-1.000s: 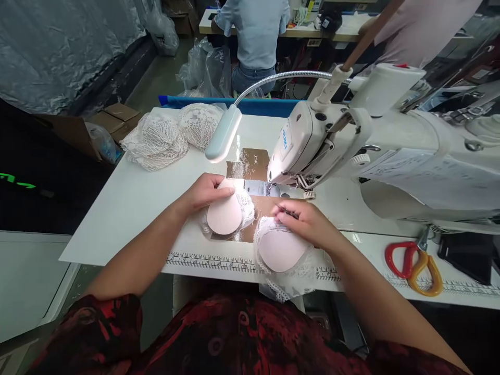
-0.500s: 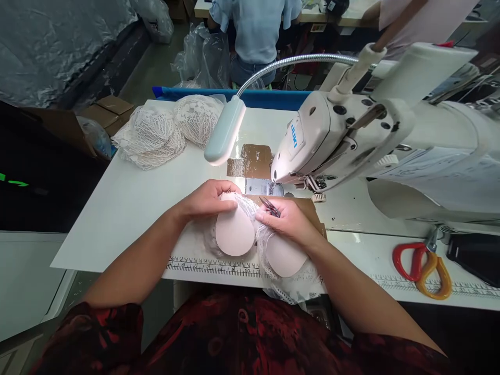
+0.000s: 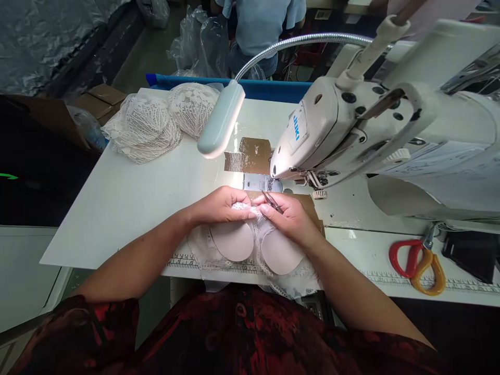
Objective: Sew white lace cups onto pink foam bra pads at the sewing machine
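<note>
Both hands have drawn together since the earlier frame, and the two cups now sit closer side by side. The left hand point(image 3: 219, 205) curls its fingers narrowly, pinching the white lace trim point(image 3: 250, 210) where the cups meet. The right hand point(image 3: 291, 216) is closed around small metal thread snips point(image 3: 271, 200), whose thin blades point far and left. Beneath the hands, the left cup point(image 3: 236, 240) and the right cup point(image 3: 279, 251) lie hollow side up near the near edge of the white table point(image 3: 128, 198). They are smooth, pale pink, rounded foam shapes ringed in scalloped lace. At the far left rests a stack of lace cups point(image 3: 148, 127). Red and orange scissors point(image 3: 417, 260) lie at the near right.
</note>
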{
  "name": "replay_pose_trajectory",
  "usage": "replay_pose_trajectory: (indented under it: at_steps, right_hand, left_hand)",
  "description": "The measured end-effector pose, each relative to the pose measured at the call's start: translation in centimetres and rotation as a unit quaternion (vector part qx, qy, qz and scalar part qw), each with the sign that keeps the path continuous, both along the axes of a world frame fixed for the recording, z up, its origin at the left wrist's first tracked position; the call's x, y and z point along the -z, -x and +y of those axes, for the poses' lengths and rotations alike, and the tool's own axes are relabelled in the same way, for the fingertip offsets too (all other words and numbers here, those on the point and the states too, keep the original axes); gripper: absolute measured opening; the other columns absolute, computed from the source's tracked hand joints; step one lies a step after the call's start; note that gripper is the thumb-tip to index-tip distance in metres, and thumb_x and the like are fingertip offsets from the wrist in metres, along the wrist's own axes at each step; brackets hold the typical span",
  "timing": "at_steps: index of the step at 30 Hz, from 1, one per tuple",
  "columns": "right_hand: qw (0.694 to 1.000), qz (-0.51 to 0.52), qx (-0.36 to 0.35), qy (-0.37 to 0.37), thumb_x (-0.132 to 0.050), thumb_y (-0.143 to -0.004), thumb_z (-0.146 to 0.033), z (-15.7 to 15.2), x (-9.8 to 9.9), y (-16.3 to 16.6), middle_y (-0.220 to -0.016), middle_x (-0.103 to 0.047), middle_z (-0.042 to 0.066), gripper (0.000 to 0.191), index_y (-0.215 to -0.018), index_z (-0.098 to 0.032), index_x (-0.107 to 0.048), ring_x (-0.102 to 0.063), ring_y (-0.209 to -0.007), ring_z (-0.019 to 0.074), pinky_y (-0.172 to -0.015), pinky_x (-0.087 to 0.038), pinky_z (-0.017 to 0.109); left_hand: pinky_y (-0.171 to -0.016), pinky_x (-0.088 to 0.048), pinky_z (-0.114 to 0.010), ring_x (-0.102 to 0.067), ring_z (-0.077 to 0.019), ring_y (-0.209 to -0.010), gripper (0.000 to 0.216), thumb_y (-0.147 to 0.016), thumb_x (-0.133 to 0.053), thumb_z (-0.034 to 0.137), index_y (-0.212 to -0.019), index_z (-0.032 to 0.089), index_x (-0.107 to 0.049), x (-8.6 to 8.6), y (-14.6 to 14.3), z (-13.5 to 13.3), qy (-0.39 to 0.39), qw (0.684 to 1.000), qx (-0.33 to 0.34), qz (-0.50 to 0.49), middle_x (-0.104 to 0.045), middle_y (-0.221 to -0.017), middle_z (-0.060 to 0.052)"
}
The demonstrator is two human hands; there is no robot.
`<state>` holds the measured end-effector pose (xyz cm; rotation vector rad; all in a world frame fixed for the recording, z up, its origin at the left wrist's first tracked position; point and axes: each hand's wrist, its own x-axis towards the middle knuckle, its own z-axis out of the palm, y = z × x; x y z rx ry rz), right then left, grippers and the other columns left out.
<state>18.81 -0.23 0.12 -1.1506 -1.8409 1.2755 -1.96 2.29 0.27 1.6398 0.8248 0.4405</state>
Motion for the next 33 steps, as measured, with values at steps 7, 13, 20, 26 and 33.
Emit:
replay_pose_trajectory:
  at_steps: [7, 13, 20, 26, 33]
  right_hand:
    - [0.999, -0.007, -0.026, 0.041, -0.047, -0.091, -0.045, 0.3, -0.3, -2.4, -0.092, -0.067, 0.006, 0.04, -0.119, -0.022, -0.063, -0.061, -0.079, 0.0167, -0.073, -0.047, 0.032]
    - [0.997, -0.052, -0.052, 0.017, -0.059, -0.084, -0.039, 0.3, -0.9, -1.7, -0.102, -0.067, 0.007, 0.032, -0.109, -0.021, -0.067, -0.06, -0.088, 0.0202, -0.076, -0.047, 0.033]
    - [0.998, -0.042, -0.038, 0.007, -0.058, -0.084, -0.031, -0.1, -1.0, -0.2, -0.089, -0.067, 0.004, 0.018, -0.094, -0.018, -0.067, -0.059, -0.078, 0.0156, -0.069, -0.046, 0.029]
    - [0.999, -0.029, 0.027, -0.002, -0.059, -0.082, -0.031, -0.4, -0.1, 0.1, -0.08, -0.066, 0.003, 0.015, -0.083, -0.018, -0.067, -0.059, -0.072, 0.0145, -0.065, -0.045, 0.028]
    - [0.992, 0.035, 0.005, 0.121, -0.066, -0.075, -0.035, 0.0, -0.1, 0.7, -0.081, -0.062, 0.001, 0.034, -0.104, -0.018, -0.061, -0.058, -0.074, 0.0155, -0.066, -0.046, 0.029]
  left_hand:
    - [-0.057, -0.037, -0.021, -0.048, -0.009, -0.063, 0.022, -0.078, -0.067, 0.035, -0.081, 0.013, -0.069, -0.2, 0.2, 0.0, 0.101, 0.994, -0.016, -0.024, -0.057, -0.071, 0.0]
    - [-0.057, -0.038, -0.021, -0.048, -0.0096, -0.063, 0.026, -0.077, -0.068, 0.038, -0.082, 0.013, -0.072, 0.3, 0.2, 0.1, 0.126, 0.991, -0.027, -0.028, -0.059, -0.069, -0.001]
    - [-0.05, -0.031, -0.02, -0.042, -0.0083, -0.056, 0.029, -0.075, -0.068, 0.039, -0.073, 0.01, -0.07, 0.6, 0.1, 0.3, 0.127, 0.991, -0.005, -0.04, -0.052, -0.059, 0.001]
    - [-0.053, -0.037, -0.02, -0.046, -0.0089, -0.058, 0.025, -0.074, -0.07, 0.036, -0.073, 0.011, -0.07, 0.5, 0.1, 0.2, 0.138, 0.99, -0.021, -0.025, -0.055, -0.061, 0.001]
    - [-0.066, -0.042, -0.023, -0.054, -0.0128, -0.072, 0.021, -0.08, -0.062, 0.031, -0.085, 0.012, -0.069, 0.1, 0.5, 0.4, 0.08, 0.996, 0.044, -0.016, -0.063, -0.078, -0.003]
